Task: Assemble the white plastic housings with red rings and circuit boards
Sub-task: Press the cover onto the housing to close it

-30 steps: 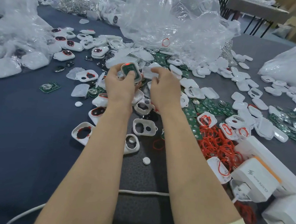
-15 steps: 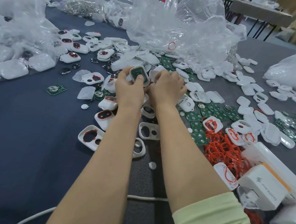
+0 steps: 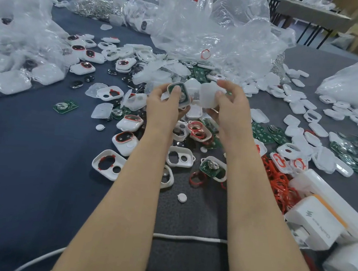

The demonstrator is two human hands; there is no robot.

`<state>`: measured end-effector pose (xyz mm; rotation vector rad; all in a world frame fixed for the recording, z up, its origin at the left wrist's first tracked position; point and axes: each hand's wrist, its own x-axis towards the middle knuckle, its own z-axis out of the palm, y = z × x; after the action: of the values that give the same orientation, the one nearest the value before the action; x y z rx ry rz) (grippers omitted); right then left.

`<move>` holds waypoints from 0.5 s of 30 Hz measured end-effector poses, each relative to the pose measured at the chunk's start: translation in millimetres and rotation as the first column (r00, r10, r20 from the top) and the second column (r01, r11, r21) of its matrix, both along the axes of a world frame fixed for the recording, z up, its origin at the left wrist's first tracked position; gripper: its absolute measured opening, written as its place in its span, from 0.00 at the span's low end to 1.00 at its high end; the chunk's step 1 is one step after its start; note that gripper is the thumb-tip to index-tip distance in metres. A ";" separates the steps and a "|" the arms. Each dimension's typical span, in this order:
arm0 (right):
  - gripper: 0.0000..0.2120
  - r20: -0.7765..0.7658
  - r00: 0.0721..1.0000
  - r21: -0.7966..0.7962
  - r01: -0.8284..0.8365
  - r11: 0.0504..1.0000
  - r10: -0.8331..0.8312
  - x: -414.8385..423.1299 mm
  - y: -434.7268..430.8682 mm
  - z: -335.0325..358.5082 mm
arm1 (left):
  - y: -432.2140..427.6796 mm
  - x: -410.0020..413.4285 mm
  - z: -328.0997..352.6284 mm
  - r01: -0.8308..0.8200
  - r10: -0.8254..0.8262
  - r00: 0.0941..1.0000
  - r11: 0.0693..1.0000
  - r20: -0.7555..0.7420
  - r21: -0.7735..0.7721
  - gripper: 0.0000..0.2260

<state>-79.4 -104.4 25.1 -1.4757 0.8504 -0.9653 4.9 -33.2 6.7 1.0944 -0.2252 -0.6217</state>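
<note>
My left hand (image 3: 164,106) holds a white housing (image 3: 179,94) with a green circuit board inside it, thumb pressed on the board. My right hand (image 3: 228,106) pinches a translucent white cover (image 3: 209,94) just right of that housing; the two parts are apart, raised over the table. Below my hands lie loose white housings (image 3: 180,156), some with red rings (image 3: 198,131), one with a board (image 3: 213,167). A loose red ring (image 3: 198,177) lies between my forearms. A heap of red rings (image 3: 278,180) is to the right.
Crumpled clear plastic bags (image 3: 216,29) fill the back and left. Green boards (image 3: 263,135) and white covers (image 3: 296,107) are scattered right. Finished units (image 3: 83,68) lie back left. White chargers (image 3: 316,222) sit at the right edge; a white cable (image 3: 185,237) crosses under my arms.
My hands have come apart and risen a little. The right hand, which was down among the parts beside the housing, now holds up a translucent cover.
</note>
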 end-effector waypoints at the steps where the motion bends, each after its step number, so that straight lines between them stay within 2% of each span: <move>1: 0.10 -0.030 1.000 0.017 -0.007 1.000 0.008 -5.1 0.2 -1.5 | -0.3 -1.2 -0.3 0.003 -0.003 1.000 1.000 0.002 -0.001 0.03; 6: 0.08 -0.352 0.929 -0.228 0.029 0.973 -0.110 -16.5 -5.5 -13.8 | 1.4 -4.6 0.6 0.043 -0.043 0.999 0.999 0.021 0.008 0.03; 10: 0.10 -0.464 0.864 -0.388 0.001 0.922 -0.196 -13.4 -1.5 -18.4 | 2.8 -4.7 1.9 0.050 -0.050 0.999 0.999 0.017 0.002 0.03; 15: 0.14 -0.577 0.775 -0.486 -0.069 0.871 -0.260 -16.7 1.2 -14.6 | 1.5 -4.6 2.4 0.052 -0.053 0.998 0.999 0.031 0.013 0.08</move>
<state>-96.1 -103.2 10.5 -2.2895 1.2334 -0.7870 0.3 -31.7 9.1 1.1137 -0.2785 -0.6537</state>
